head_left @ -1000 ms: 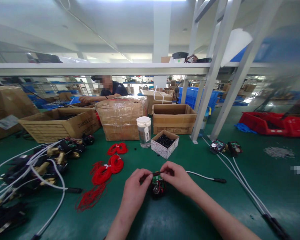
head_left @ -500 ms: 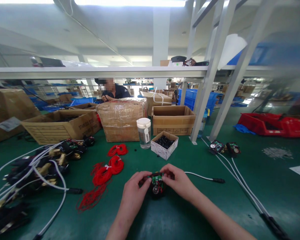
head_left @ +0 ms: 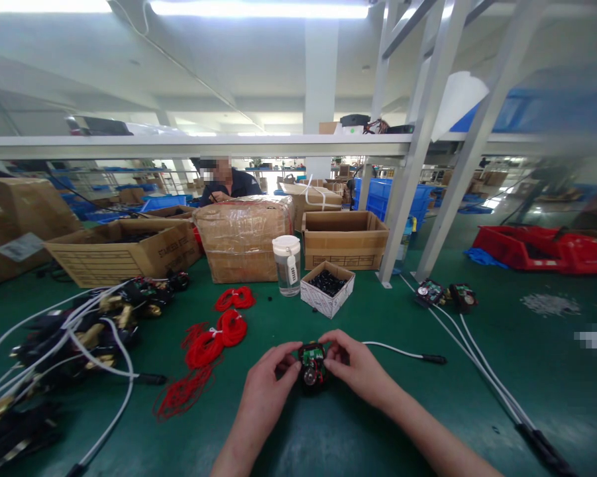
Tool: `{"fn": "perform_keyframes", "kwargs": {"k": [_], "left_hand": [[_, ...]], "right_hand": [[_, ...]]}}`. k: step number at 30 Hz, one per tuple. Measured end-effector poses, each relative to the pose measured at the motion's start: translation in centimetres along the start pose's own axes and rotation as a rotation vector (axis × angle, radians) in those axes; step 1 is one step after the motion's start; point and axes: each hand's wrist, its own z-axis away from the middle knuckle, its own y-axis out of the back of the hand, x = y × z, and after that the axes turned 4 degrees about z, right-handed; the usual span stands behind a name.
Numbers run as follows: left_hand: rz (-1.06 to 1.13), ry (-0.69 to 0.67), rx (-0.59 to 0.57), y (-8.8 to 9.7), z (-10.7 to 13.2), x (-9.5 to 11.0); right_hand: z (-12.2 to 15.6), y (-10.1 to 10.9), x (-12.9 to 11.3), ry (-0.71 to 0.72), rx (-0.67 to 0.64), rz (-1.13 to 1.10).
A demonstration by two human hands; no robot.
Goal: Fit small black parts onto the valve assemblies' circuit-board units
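My left hand (head_left: 266, 384) and my right hand (head_left: 358, 368) both grip a small black module (head_left: 312, 371) with a green circuit board and red wires, held just above the green table (head_left: 328, 437). Fingers of each hand pinch its sides. A white cable (head_left: 402, 351) runs from the module to the right and ends in a black plug. Coils of red wire (head_left: 213, 338) lie to the left of my hands. A small white box of black parts (head_left: 326, 286) and a clear jar with a white lid (head_left: 287, 264) stand behind the module.
A heap of black and brass assemblies with white cables (head_left: 69, 331) fills the left side. Cardboard boxes (head_left: 243, 235) line the back. Two more modules with cables (head_left: 442, 295) lie at right, near metal frame legs (head_left: 402, 212). Another person (head_left: 223, 182) works behind the boxes.
My hands have drawn slightly closer to me and lower. The fingers shifted from pinching a small dark part on top of the module to gripping its sides.
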Motion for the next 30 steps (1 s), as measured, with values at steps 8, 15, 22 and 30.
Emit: {"fn": "perform_keyframes", "kwargs": {"k": [8, 15, 22, 30], "left_hand": [[0.021, 0.033, -0.022, -0.3, 0.3, -0.1], [0.011, 0.039, -0.036, -0.6, 0.8, -0.4], [0.059, 0.05, -0.043, -0.8, 1.0, -0.9], [0.116, 0.063, -0.043, -1.3, 1.2, -0.7]], "right_hand": [[0.3, -0.4, -0.2, -0.002, 0.024, 0.063], [0.7, -0.9, 0.3, -0.005, 0.019, 0.101], [1.4, -1.3, 1.1, 0.024, 0.039, 0.134], [1.6, -2.0, 1.1, 0.011, 0.084, 0.165]]}}
